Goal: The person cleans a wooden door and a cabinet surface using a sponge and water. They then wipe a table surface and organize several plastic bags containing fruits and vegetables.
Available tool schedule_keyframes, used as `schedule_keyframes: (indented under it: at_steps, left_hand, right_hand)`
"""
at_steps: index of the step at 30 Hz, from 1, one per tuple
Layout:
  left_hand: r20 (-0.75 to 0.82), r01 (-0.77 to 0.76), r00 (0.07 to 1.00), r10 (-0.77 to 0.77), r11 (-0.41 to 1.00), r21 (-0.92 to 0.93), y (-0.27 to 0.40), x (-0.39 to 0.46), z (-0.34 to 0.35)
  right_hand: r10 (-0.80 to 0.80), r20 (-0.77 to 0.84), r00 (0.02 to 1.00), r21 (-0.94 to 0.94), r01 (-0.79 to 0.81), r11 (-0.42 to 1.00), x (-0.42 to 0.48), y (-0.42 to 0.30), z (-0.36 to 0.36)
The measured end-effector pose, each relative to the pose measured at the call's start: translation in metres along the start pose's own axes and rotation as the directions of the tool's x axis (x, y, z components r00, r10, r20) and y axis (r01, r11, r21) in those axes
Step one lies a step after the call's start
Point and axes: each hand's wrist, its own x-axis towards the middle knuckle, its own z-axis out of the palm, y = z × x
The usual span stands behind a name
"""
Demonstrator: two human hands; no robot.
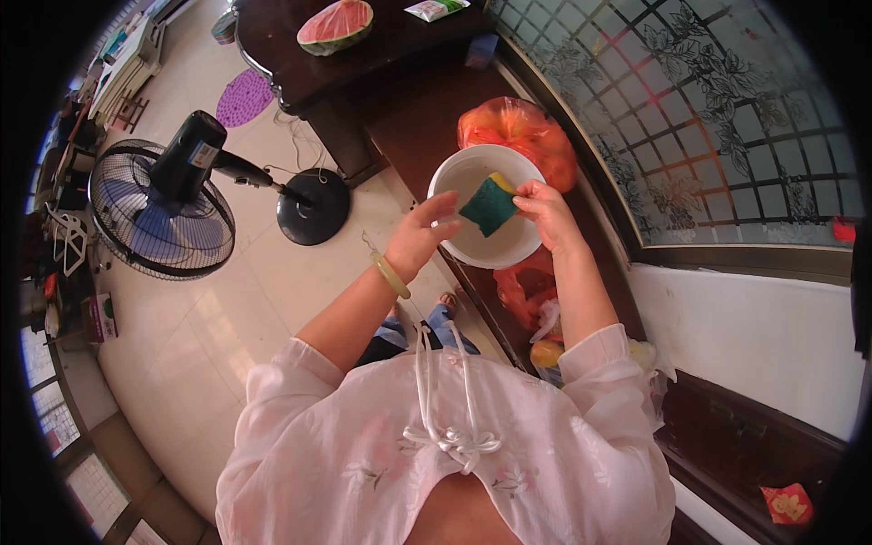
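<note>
My right hand (546, 210) pinches the upper right corner of a scouring sponge (490, 206), whose dark green scrubbing side faces me and whose yellow foam shows along one edge. The sponge is over the mouth of a round white plastic bucket (446, 170), which looks wet or cloudy inside. At the bucket's left rim is my left hand (427, 231), fingers apart, just left of the sponge and holding nothing; a pale bangle (390, 275) circles that wrist. Whether the left thumb touches the rim, I cannot tell.
A red plastic bag of round fruit (518, 133) lies beyond the bucket on a dark wooden bench (415, 116). Nearer me are another red bag (521, 296) and a yellowish fruit (546, 353). A pedestal fan (197, 160) stands left; a wrapped watermelon half (337, 27) sits on the dark table.
</note>
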Motion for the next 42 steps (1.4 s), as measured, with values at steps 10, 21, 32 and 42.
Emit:
schedule_keyframes:
  at_steps: [10, 21, 32, 42]
  left_hand:
    - [0.029, 0.005, 1.000, -0.009, 0.989, 0.146, -0.001, 0.034, 0.014]
    - [0.000, 0.270, 0.960, -0.279, 0.927, -0.262, -0.014, 0.042, 0.026]
    - [-0.095, 0.147, 0.972, -0.213, 0.878, -0.456, -0.009, 0.043, 0.042]
    - [-0.059, 0.159, 0.955, -0.290, 0.672, -0.723, -0.025, 0.060, 0.056]
  right_hand:
    - [-0.119, 0.022, 0.993, 0.477, 0.094, 0.874, -0.014, -0.005, 0.010]
    - [-0.592, -0.078, 0.802, -0.643, 0.414, 0.645, -0.018, 0.016, 0.021]
    - [-0.727, 0.112, 0.678, -0.826, 0.470, 0.312, -0.041, 0.019, 0.070]
    - [-0.683, -0.047, 0.729, -0.825, 0.358, 0.438, -0.025, 0.029, 0.080]
